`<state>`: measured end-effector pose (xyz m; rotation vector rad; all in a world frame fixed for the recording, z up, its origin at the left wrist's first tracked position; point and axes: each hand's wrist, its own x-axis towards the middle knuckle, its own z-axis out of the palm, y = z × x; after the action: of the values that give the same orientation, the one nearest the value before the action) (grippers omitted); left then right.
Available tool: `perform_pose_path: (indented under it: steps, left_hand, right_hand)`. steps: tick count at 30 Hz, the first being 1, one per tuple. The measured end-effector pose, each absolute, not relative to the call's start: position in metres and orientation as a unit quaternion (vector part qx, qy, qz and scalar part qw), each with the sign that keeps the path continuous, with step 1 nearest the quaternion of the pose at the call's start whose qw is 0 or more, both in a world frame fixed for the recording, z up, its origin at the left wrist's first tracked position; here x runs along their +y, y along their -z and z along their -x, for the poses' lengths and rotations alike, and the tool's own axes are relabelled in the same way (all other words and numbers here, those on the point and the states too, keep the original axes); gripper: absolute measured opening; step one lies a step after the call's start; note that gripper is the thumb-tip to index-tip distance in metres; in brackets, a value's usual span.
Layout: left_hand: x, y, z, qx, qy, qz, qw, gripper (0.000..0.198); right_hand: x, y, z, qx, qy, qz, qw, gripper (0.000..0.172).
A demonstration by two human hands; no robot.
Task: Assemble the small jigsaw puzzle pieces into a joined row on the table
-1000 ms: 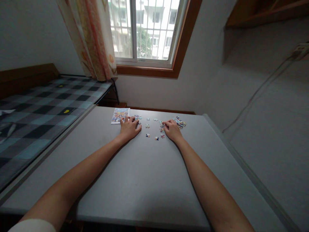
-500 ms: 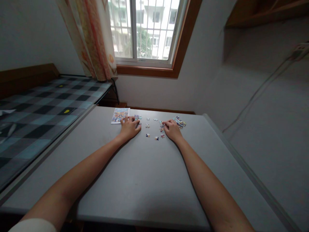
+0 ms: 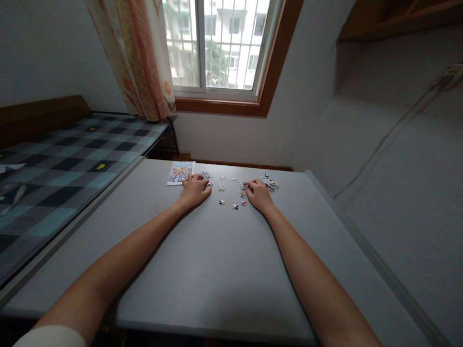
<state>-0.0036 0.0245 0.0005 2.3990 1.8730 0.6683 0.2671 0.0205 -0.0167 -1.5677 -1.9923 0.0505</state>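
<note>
My left hand (image 3: 196,189) rests on the table with its fingers spread, nothing visibly held. Its fingertips lie over the edge of a colourful picture sheet (image 3: 178,172) and beside a small cluster of jigsaw pieces (image 3: 206,175). Across from it, my right hand (image 3: 259,193) has its index finger stretched out to the left, the tip at a short column of jigsaw pieces (image 3: 242,190). What lies under its palm is hidden. Between the hands are spaced-out single pieces, among them one jigsaw piece (image 3: 222,188) in the middle and another jigsaw piece (image 3: 235,206) nearer me.
A heap of loose jigsaw pieces (image 3: 269,183) lies just right of my right hand. The pale table (image 3: 202,270) ends at a raised edge along the right wall. To the left stands a bed with a checked cover (image 3: 72,164). Behind are a curtain (image 3: 144,62) and a barred window.
Both hands hold nearly the same place and pose. The pieces lie as before; the view has shifted very slightly.
</note>
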Motion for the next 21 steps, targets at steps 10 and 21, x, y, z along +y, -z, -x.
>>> perform_pose_path:
  steps: [10, 21]
  left_hand:
    - [0.028, 0.002, 0.006, 0.56, -0.25, -0.79, 0.02, 0.023]
    - [0.037, 0.013, 0.01, 0.435, -0.362, -0.824, 0.035, 0.022]
  right_hand:
    - [0.021, 0.017, -0.267, -0.751, -0.015, 0.59, 0.295, 0.031]
    - [0.021, 0.017, -0.267, -0.75, -0.01, 0.588, 0.303, 0.031]
